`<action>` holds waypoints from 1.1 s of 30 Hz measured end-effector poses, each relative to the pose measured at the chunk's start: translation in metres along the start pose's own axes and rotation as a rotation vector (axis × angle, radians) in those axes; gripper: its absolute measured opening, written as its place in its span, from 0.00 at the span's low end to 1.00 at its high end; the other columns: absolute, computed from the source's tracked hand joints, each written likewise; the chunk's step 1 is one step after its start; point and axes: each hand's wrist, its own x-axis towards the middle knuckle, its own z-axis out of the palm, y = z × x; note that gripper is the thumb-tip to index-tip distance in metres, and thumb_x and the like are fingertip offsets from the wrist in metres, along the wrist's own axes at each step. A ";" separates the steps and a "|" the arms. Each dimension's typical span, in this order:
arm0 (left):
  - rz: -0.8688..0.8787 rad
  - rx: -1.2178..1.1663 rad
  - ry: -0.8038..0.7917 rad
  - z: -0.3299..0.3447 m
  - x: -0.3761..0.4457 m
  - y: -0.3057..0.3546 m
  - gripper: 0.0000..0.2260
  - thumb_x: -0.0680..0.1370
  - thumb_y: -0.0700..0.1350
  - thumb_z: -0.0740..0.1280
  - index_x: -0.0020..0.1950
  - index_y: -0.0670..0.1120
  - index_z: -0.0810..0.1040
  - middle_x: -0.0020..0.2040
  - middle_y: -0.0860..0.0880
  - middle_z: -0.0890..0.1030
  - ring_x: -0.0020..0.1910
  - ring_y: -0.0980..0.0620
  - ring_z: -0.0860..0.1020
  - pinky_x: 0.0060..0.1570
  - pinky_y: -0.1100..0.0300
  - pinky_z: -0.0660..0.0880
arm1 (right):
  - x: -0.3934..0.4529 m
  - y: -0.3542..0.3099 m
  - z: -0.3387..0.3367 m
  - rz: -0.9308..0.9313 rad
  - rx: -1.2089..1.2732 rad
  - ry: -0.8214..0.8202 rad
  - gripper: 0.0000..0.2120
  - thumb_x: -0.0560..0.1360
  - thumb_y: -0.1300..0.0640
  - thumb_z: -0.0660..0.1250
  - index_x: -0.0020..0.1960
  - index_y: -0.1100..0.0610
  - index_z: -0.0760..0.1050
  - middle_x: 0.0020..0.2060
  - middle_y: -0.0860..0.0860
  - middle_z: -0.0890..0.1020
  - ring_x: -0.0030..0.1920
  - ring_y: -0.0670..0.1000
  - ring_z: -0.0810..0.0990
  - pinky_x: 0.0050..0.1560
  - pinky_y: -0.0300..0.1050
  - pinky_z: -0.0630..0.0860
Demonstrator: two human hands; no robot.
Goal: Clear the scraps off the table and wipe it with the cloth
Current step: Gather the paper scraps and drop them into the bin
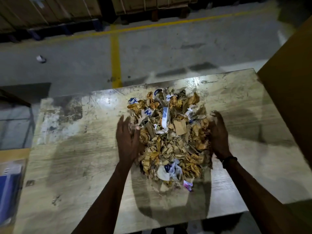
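Two hands, left (128, 139) and right (217, 134), fingers straight, flank scraps (170, 137) on scuffed table (76, 157); concrete floor (76, 65) beyond.

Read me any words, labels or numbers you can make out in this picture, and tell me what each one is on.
Nothing here reads as a whole word.
White tape strips in the scrap pile: blue lettering, torn, crumpled and blurred; unreadable.
Pink wrapper at the pile's near edge: print too small to read.
Blue object at the left edge: blurred, no legible text.
Table and the cardboard box at right: no text visible.
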 end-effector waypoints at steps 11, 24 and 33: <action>0.101 -0.032 -0.420 0.004 0.089 0.011 0.27 0.85 0.64 0.56 0.79 0.51 0.68 0.76 0.51 0.73 0.71 0.51 0.74 0.71 0.50 0.71 | 0.067 -0.027 0.028 -0.034 -0.200 -0.337 0.41 0.75 0.28 0.54 0.80 0.51 0.67 0.79 0.53 0.70 0.77 0.53 0.69 0.73 0.47 0.67; -0.105 -0.288 0.089 -0.028 -0.069 -0.028 0.21 0.85 0.45 0.64 0.78 0.42 0.70 0.78 0.47 0.72 0.78 0.52 0.70 0.76 0.52 0.69 | -0.085 0.001 -0.026 -0.041 -0.018 0.187 0.36 0.83 0.33 0.55 0.77 0.60 0.70 0.75 0.52 0.74 0.76 0.45 0.70 0.75 0.37 0.65; -0.043 -0.275 0.093 -0.002 -0.129 0.008 0.17 0.84 0.47 0.64 0.73 0.49 0.72 0.78 0.43 0.67 0.78 0.43 0.67 0.73 0.43 0.70 | -0.150 0.005 0.015 -0.041 0.100 0.271 0.17 0.81 0.49 0.69 0.70 0.42 0.76 0.69 0.52 0.77 0.72 0.55 0.75 0.69 0.56 0.76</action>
